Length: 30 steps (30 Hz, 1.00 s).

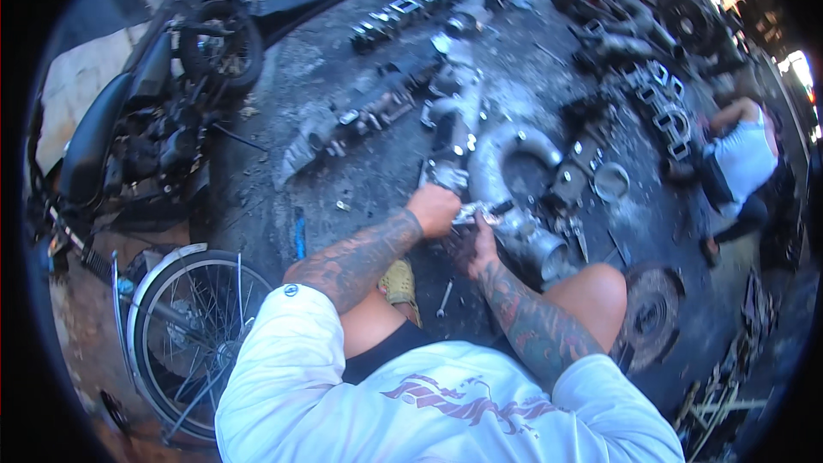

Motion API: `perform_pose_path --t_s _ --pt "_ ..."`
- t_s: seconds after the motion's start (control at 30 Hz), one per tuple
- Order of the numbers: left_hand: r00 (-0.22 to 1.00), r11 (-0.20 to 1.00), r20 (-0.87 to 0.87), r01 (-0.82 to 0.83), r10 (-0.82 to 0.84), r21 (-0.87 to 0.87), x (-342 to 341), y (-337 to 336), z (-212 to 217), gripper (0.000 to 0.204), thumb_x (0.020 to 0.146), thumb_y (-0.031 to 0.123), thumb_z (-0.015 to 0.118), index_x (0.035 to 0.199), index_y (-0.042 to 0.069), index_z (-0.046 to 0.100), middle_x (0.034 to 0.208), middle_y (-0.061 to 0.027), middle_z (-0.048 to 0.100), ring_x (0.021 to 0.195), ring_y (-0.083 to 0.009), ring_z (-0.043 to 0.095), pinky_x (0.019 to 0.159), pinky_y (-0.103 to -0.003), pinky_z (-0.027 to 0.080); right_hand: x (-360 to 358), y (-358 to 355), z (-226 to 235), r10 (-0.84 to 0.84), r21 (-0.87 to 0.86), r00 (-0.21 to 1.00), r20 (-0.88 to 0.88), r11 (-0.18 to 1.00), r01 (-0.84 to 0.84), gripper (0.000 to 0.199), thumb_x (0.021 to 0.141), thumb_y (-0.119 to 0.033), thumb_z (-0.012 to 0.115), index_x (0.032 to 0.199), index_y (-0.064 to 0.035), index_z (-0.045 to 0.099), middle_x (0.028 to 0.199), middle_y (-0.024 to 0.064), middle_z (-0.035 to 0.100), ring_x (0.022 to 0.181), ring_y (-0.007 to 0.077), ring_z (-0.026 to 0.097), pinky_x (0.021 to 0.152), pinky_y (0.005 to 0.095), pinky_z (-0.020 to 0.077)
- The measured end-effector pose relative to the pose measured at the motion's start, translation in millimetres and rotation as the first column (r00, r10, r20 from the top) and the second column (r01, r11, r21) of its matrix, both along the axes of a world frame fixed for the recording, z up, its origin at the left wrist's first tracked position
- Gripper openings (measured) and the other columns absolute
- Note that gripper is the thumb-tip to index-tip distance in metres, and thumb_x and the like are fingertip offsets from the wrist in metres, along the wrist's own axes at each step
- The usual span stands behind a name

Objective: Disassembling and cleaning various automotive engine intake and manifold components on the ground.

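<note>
Head view, items listed left to right. Motorcycle [90,146], black, at the far left. Spoked wheel [221,350] with pale mudguard, nearer the wearer. Blue strip [299,237], lying on the dark ground [257,219]. Cast metal manifold [377,110], lying lengthwise ahead of the hands. Yellow clog [397,283], perforated, beside the left forearm. Left hand [435,209]: fingers curled into a fist at the near end of a metal assembly; cannot tell exactly what they enclose. Open-ended wrench [445,299], on the ground below the hands. Right hand [475,246]: thumb raised against a silvery metal piece [477,212]; remaining fingers hidden, their spread cannot be told. Silvery piece located between both hands, mid-view. Curved grey pipe [490,159], bent in a hook, just beyond and right of the hands. Round metal ring [611,181], upper right of the pipe. Drum-like disc [651,315], beside the right knee. Co-worker [747,163] in white sleeveless top, bent over at the far right.
</note>
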<state>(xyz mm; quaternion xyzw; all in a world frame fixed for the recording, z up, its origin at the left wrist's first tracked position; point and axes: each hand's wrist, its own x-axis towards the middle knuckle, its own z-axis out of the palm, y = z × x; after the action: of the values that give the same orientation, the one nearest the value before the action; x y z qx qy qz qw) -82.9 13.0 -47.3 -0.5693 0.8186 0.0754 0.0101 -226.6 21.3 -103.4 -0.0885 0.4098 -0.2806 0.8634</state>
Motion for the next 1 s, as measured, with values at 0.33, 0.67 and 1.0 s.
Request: perform_pose_path --t_s 0.33,0.67,1.0 --pt "1.000 1.000 -0.005 -0.003 0.003 -0.017 -3 12 -4 0.015 0.058 0.014 0.063 0.068 0.003 0.064 0.070 -0.0140 0.065 0.066 -0.0286 0.065 0.060 -0.038 0.052 19 4 -2 0.070 0.106 0.981 0.183 0.990 -0.091 0.082 0.085 -0.067 0.033 0.135 -0.0023 0.032 0.132 0.0152 0.044 0.117 0.0320 0.047 0.097 0.0488 0.0345" --pt "0.986 0.982 0.019 -0.167 0.166 0.084 3 10 -1 0.017 0.063 0.015 0.063 0.077 0.005 0.066 0.075 -0.0151 0.066 0.071 -0.0300 0.066 0.065 -0.041 0.052 44 -2 4 -0.090 0.213 0.985 0.148 0.975 0.057 0.059 0.086 -0.055 0.050 0.121 -0.0076 0.048 0.122 0.0131 0.054 0.113 0.0263 0.051 0.098 0.0441 0.0373" --pt "0.946 0.938 -0.137 -0.259 0.295 0.230 67 6 14 0.023 0.078 0.020 0.059 0.090 0.001 0.061 0.088 -0.0203 0.063 0.087 -0.0386 0.059 0.074 -0.045 0.047 49 -6 -7 -0.509 0.422 0.834 0.213 0.818 0.391 0.044 0.095 -0.042 0.039 0.110 -0.0020 0.049 0.094 0.0149 0.059 0.084 0.0275 0.060 0.076 0.0468 0.0534"
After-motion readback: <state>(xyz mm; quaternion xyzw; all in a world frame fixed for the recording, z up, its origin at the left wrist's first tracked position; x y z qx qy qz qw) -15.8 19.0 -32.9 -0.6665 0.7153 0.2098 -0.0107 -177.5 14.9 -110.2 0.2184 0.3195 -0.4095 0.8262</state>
